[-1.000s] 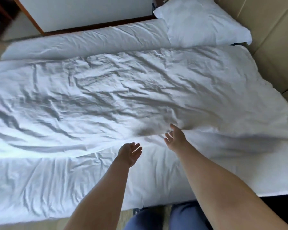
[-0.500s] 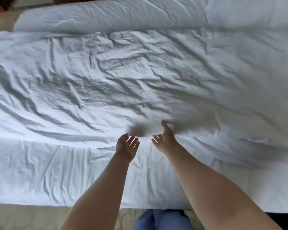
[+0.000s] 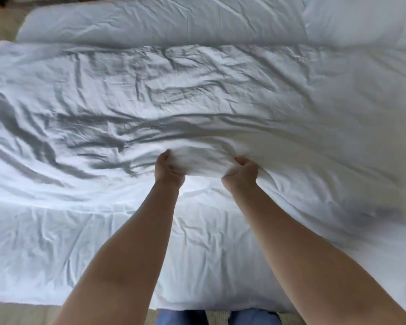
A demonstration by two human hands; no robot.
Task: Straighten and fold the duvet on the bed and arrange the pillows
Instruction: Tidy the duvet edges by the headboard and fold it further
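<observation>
A wrinkled white duvet (image 3: pixel 197 90) lies spread across the bed, its near edge running across the middle of the view. My left hand (image 3: pixel 168 171) and my right hand (image 3: pixel 240 172) both grip that near edge, close together, with a bunch of fabric raised between them. A white pillow (image 3: pixel 361 19) lies at the far right corner. The white bed sheet (image 3: pixel 103 254) shows bare between the duvet edge and me.
A long white roll of bedding (image 3: pixel 162 22) lies along the far side of the bed. Beige carpet (image 3: pixel 0 22) shows at the far left and at the bed's near edge. My blue trouser legs (image 3: pixel 220 319) stand against the bed.
Both hands were open above the duvet edge. They have moved forward and closed on it, bunching the fabric up. The camera has tilted down and closer.
</observation>
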